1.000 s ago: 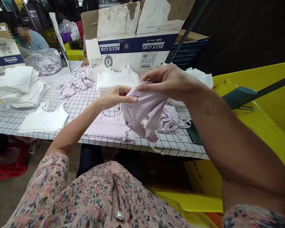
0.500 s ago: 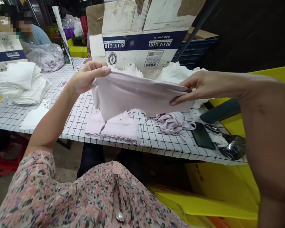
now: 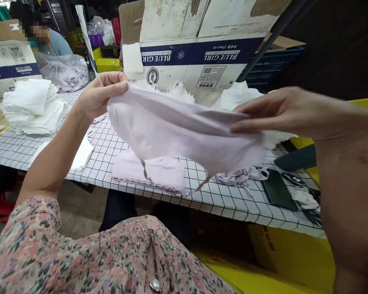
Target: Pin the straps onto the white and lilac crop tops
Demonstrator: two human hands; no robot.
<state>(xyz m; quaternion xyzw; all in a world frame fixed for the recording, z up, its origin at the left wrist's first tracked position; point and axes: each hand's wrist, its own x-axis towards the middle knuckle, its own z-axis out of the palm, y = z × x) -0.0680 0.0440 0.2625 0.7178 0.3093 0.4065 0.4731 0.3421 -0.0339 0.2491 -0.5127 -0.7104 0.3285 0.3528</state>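
A pale lilac garment (image 3: pixel 178 130) with thin straps dangling from its lower edge is stretched sideways above the table. My left hand (image 3: pixel 106 90) pinches its upper left corner between thumb and fingers. At the other end, my right hand (image 3: pixel 270 112) grips the cloth with thumb and fingers; motion blurs it a little. Beneath the garment lies a neat stack of lilac pieces (image 3: pixel 147 171) with scalloped edges. A crumpled lilac pile (image 3: pixel 233 177) rests to its right, partly covered by the held garment.
White folded cloths (image 3: pixel 33 106) are stacked on the left of the checked table (image 3: pixel 95 171). Behind stands a large carton (image 3: pixel 187 53), with white cloth (image 3: pixel 236 96) before it. A dark green flat item (image 3: pixel 277 190) lies at right. Another person (image 3: pixel 58 43) is at back left.
Both hands have moved apart, the left further left and the right further right and slightly lower. The garment is spread wider and hangs lower. The camera view has shifted a little.
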